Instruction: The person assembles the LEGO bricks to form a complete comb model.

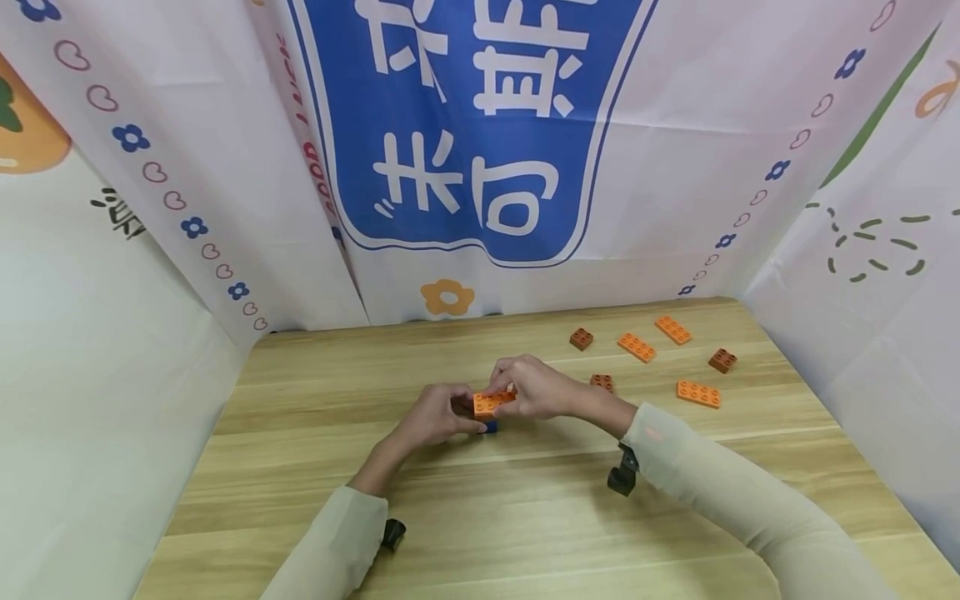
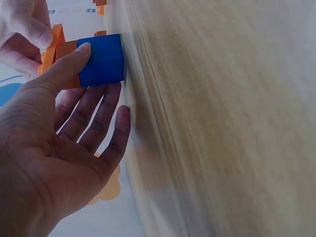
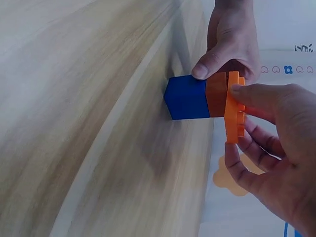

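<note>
A blue block (image 3: pixel 187 98) stands on the table with a brown brick (image 3: pixel 216 97) stacked on it. My left hand (image 1: pixel 437 414) grips this stack from the left, its thumb on the blue block and its fingers behind. From the right, my right hand (image 1: pixel 534 387) pinches a flat orange building brick (image 1: pixel 487 405) by its edges, over the top of the brown brick. The right wrist view shows the orange brick slightly tilted against the brown one and jutting out past it, studs facing away from the stack.
On the wooden table (image 1: pixel 555 517), to the right, lie three flat orange bricks (image 1: pixel 698 393) and three small brown bricks (image 1: pixel 581 338). One brown brick (image 1: pixel 602 382) is just behind the right wrist. A printed cloth (image 1: pixel 660 208) hangs along the table's back edge.
</note>
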The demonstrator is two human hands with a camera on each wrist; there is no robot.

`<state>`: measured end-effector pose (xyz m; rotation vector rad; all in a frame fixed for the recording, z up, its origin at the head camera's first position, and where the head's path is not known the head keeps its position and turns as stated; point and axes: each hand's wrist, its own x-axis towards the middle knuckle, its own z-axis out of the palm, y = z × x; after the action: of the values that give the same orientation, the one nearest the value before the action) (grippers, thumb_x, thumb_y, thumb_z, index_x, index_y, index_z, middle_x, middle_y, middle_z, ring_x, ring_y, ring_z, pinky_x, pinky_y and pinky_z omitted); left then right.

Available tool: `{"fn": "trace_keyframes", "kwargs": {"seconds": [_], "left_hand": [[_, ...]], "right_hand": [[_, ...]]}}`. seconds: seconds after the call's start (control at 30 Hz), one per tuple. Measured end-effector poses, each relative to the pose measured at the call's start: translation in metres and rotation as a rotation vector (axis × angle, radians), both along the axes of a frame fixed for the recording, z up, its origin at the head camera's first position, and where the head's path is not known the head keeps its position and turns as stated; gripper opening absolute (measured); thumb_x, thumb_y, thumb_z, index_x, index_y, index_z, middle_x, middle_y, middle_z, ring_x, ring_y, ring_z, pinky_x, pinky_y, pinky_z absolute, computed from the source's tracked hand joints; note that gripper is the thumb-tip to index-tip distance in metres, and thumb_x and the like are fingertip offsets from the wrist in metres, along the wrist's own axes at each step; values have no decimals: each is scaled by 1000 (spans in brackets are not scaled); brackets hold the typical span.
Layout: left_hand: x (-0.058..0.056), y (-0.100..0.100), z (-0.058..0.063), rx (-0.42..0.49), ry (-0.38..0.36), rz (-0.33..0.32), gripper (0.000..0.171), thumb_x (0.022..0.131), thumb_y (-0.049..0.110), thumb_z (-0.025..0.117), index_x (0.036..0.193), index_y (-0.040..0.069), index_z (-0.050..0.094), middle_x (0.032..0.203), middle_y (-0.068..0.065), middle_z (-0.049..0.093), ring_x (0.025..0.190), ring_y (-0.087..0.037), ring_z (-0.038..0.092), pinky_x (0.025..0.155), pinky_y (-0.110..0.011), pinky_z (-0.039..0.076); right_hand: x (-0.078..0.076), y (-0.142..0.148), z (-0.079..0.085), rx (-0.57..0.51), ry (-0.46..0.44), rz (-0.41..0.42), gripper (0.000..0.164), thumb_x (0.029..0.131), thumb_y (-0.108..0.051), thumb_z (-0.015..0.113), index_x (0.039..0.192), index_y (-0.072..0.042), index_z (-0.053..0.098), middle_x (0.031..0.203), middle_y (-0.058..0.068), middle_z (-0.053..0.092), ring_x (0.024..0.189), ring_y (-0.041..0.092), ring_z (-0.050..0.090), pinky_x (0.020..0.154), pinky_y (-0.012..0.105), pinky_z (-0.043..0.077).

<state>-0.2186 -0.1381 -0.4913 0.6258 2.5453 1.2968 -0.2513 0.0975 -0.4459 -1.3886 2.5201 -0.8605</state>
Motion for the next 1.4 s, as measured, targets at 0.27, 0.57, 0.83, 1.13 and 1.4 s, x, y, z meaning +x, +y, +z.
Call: {"fn": "trace_keyframes", "kwargs": {"seconds": [0.27, 0.57, 0.83, 1.13, 1.4], "left_hand": [[1, 0, 1, 13, -3, -10, 18, 86, 11, 90, 97, 9, 77, 93, 0, 77, 85, -14, 71, 75, -25, 59], [0, -2, -1, -4, 11, 1, 19, 84, 12, 92, 95, 9, 76, 93, 1, 76, 85, -13, 70, 76, -27, 59], [-1, -1, -3, -11, -21, 9, 21, 84, 13, 91, 99, 10, 77, 95, 3, 75, 87, -13, 69, 79, -27, 59], [-1, -1, -3, -10, -26, 16, 23, 84, 13, 92, 100, 10, 76, 96, 2, 75, 87, -13, 69, 79, -29, 60], [0, 0, -2, -2, -33, 26, 24, 83, 13, 93, 100, 10, 76, 97, 2, 76, 88, -13, 70, 79, -30, 60]], "right_hand": [[2, -4, 6, 55, 9, -14, 33, 88, -12, 86, 119, -3, 79, 104, 4, 71, 95, 15, 66, 81, 25, 55], [3, -1, -4, 0, 17, -28, 32, 89, -12, 85, 120, -5, 80, 107, 5, 72, 97, 17, 68, 83, 29, 58], [4, 10, -13, -43, 1, -62, 37, 89, -20, 88, 123, -10, 79, 115, 1, 73, 107, 17, 69, 94, 35, 59], [4, 30, -14, -104, -16, -47, 35, 89, -17, 88, 122, -7, 78, 118, 6, 73, 108, 25, 71, 89, 43, 62], [2, 55, -22, -111, -5, -97, 34, 89, -15, 88, 119, -4, 78, 117, 8, 74, 106, 33, 72, 85, 47, 62]]}}
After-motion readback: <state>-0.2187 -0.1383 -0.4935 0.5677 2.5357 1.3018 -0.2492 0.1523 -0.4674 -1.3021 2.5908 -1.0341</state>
